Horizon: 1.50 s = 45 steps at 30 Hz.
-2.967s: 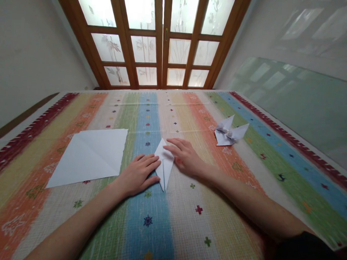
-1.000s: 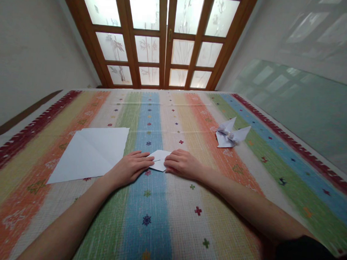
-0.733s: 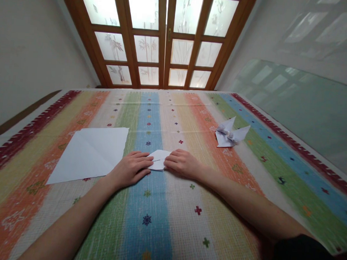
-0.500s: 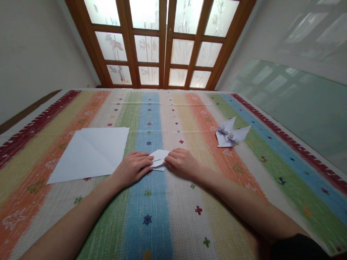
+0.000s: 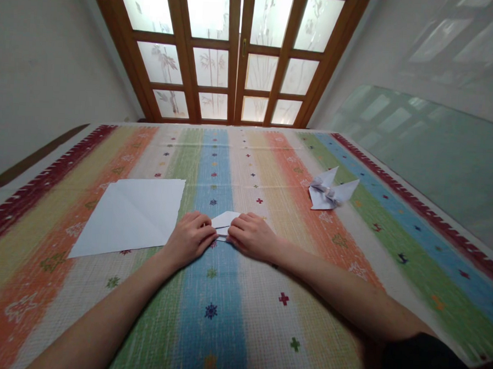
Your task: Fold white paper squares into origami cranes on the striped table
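A small folded white paper lies on the striped cloth in the middle of the view. My left hand and my right hand meet over its near edge, fingers curled and pinching the paper from either side. Most of the paper is hidden under my fingers; only its far flap shows.
A large creased white sheet lies flat to the left of my hands. A finished folded paper figure rests at the right on the orange stripe. A wooden glazed door stands beyond the far edge; walls close in on both sides.
The long pointed paper has been folded into a short shape. Both hands have drawn closer together over it, and their fingers have curled from flat to a pinch.
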Each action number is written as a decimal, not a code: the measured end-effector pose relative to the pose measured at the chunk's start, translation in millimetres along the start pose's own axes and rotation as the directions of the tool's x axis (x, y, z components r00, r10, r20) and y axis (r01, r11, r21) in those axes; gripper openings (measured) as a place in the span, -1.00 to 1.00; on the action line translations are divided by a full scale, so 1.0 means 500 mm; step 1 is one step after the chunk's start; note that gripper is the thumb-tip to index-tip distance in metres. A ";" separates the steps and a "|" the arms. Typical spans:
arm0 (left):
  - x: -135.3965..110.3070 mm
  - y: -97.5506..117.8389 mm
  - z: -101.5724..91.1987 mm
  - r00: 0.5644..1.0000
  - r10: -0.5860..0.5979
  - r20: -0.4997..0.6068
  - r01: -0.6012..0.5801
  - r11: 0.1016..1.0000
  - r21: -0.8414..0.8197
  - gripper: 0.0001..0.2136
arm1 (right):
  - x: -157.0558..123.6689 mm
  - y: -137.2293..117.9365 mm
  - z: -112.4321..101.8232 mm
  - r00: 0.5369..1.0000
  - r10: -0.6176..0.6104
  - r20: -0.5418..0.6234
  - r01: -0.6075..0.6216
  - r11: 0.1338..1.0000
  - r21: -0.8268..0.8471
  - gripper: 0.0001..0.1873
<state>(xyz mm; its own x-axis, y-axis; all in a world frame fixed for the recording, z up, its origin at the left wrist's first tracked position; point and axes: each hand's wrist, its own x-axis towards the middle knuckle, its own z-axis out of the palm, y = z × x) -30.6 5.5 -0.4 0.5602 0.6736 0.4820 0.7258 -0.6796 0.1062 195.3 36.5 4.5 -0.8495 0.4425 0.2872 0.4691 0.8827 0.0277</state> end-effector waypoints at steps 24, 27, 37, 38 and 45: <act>0.003 0.001 -0.012 0.893 -0.382 0.240 0.365 0.924 0.111 -0.72 | 0.050 -0.009 -0.008 0.909 0.347 0.229 -0.365 0.930 0.039 -0.70; 0.006 0.009 -0.012 0.886 -0.386 0.257 0.347 0.919 0.185 -0.73 | 0.049 -0.010 -0.006 0.910 0.350 0.223 -0.366 0.930 0.035 -0.70; -0.008 -0.016 -0.088 0.936 -0.351 -0.020 0.324 0.841 0.434 -0.76 | 0.051 -0.008 -0.008 0.899 0.359 0.250 -0.381 0.924 0.044 -0.72; -0.012 -0.006 -0.093 0.950 -0.304 -0.064 0.302 0.853 0.426 -0.74 | 0.050 -0.008 -0.007 0.900 0.359 0.248 -0.381 0.923 0.045 -0.72; -0.050 0.107 -0.027 0.947 -0.015 0.320 -0.039 0.986 0.162 -0.15 | 0.049 -0.010 -0.013 0.901 0.366 0.234 -0.389 0.920 0.058 -0.75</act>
<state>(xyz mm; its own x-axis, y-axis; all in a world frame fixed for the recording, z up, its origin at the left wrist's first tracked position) -11.0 -51.6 4.9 0.6475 0.7413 0.1767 0.7585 -0.6493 -0.0552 173.6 41.7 17.6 -0.6500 0.7586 0.0445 0.7476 0.6489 -0.1415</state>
